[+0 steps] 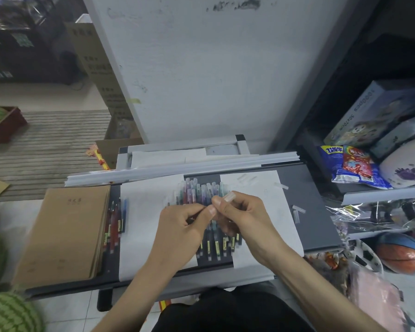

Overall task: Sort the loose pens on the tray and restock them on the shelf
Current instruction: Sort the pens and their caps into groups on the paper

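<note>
A dark grey tray (314, 212) lies in front of me with white paper sheets on it. Several coloured pens with clear caps (201, 190) lie side by side in a row at its middle. A smaller group of red and blue pens (115, 221) lies at the left, beside a brown paper pack. My left hand (182, 226) pinches a thin pen over the row. My right hand (240, 212) pinches a clear pen cap (229, 196) next to the left fingertips. Loose clear caps (297, 210) lie on the paper at the right.
A brown paper pack (65, 233) fills the tray's left part. Long white plastic strips (182, 167) lie across its far edge. A shelf (381, 192) at the right holds snack bags, boxes and balls. Watermelons (7, 312) sit on the floor at the left.
</note>
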Demonstrator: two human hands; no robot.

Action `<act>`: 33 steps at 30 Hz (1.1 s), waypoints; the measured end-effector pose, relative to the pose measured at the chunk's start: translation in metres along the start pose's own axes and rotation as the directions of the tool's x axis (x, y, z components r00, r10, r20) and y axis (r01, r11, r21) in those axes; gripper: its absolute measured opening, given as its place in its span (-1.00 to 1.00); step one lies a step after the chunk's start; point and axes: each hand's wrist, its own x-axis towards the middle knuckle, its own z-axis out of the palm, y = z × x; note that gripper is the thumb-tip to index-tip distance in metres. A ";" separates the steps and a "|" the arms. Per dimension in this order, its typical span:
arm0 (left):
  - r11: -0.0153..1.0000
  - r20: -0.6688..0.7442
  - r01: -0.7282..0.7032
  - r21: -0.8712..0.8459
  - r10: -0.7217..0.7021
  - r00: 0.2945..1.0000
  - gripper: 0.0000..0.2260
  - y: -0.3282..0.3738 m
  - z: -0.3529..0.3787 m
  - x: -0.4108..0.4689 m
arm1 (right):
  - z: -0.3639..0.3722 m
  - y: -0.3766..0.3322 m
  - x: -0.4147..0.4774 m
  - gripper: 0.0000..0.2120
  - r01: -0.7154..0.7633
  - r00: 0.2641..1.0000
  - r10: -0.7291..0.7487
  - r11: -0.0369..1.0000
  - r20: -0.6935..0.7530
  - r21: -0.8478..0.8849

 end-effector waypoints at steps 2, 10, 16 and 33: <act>0.998 -0.042 0.055 -0.013 -0.055 0.998 -0.56 0.000 0.006 0.003 | 0.003 0.009 0.000 -0.75 -0.016 1.000 0.017 0.999 -0.023 0.039; 0.979 -0.001 0.202 0.007 -0.202 0.979 -0.63 -0.028 0.017 0.009 | -0.006 0.036 0.009 -0.80 -0.106 0.992 0.108 0.994 -0.070 0.026; 0.902 0.017 0.237 0.360 -0.260 0.965 -0.72 -0.078 -0.007 0.006 | -0.065 0.043 0.044 -0.82 -0.202 0.972 0.169 0.955 -0.162 -0.216; 0.505 -0.406 0.546 0.669 -0.366 0.837 -0.81 -0.205 -0.102 0.047 | -0.136 0.110 0.119 -0.61 -0.444 0.894 0.158 0.440 -0.420 -0.780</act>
